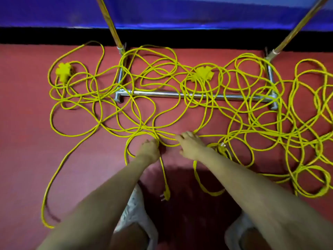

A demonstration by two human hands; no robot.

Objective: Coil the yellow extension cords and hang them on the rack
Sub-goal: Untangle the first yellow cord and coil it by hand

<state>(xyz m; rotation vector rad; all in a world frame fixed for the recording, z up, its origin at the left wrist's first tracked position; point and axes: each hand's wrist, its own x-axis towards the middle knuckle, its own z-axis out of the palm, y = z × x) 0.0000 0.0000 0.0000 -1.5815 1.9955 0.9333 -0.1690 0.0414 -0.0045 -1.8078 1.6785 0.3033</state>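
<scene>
Yellow extension cords [180, 109] lie in a wide tangle of loops across the red floor, over the chrome base of the rack [162, 94]. Two yellow multi-socket heads show, one at the left [63, 70] and one near the middle [202, 73]. My left hand [150, 149] grips a cord strand; its plug end [166, 193] trails back toward my feet. My right hand [191, 144] reaches onto the cords just to the right, fingers curled over a strand; whether it holds the strand is unclear.
The rack's two slanted poles [110, 24] [297, 27] rise toward a blue wall with a black skirting strip. My feet in light slippers [135, 213] stand at the bottom edge. A long single cord loop [54, 177] runs out at the lower left.
</scene>
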